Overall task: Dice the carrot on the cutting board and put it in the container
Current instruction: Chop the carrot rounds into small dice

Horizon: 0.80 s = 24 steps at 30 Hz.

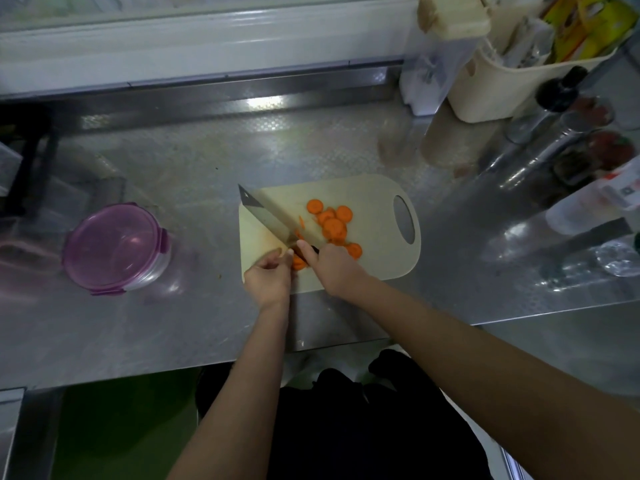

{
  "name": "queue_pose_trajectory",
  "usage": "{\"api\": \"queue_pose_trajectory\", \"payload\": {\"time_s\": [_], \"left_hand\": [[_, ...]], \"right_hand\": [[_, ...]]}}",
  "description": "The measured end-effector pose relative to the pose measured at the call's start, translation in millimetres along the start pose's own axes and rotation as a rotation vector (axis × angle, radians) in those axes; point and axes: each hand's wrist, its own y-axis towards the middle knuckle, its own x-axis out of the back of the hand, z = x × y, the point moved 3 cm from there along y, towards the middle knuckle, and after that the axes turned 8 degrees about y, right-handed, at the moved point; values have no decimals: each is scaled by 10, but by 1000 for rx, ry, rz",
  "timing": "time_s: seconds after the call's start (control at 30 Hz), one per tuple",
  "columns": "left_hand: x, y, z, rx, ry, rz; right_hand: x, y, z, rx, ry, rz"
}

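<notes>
Slicing step, centre of frame.
The right hand (pixel 334 268) grips the cleaver (pixel 266 213); the left hand (pixel 268 280) pinches the carrot stub (pixel 298 262). Next, I'd judge: dice the rounds (pixel 334 226), open the lidded container (pixel 114 247) at left.

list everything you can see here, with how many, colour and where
counter: one, steel, under everything
cutting board: one, beige, middle of the counter
carrot slices: several, orange, on the board right of the blade
carrot piece: one, orange, near edge of the board, under the blade
knife: one, steel blade with dark handle, slanting across the board
container: one, clear with purple lid on, left of the board
basket: one, cream, back right
bottles and jars: several, mixed colours, far right
left hand: one, holds the carrot piece
right hand: one, grips the knife handle
</notes>
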Motion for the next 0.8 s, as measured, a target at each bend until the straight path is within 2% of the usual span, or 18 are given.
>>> {"api": "queue_pose_trajectory", "payload": {"time_s": [0.1,0.27,0.37,0.43,0.5,0.57,0.6,0.7,0.77,0.8], "left_hand": [[11,17,12,22,29,3],[-7,60,26,54,58,41],[6,38,-24,68,57,22],[14,3,-47,75,53,14],[19,-20,-64,82,35,15],[22,-23,-69,88,26,22],[19,-23,-69,94,21,25],[15,-21,-71,98,26,28],[17,-25,-70,97,26,29],[17,-29,-71,99,20,30]], "right_hand": [[-29,-12,-7,0,30,-1],[-86,-18,-26,94,-94,8],[-96,-74,-73,51,-187,99],[-63,-148,-116,70,-3,25],[-42,-185,-142,112,26,-45],[-64,-219,-160,266,-192,-66],[-58,-270,-142,356,-312,-127],[-105,-229,-196,501,-308,-261],[-65,-308,-100,454,-367,-253],[-42,-307,-70,390,-373,-170]]}}
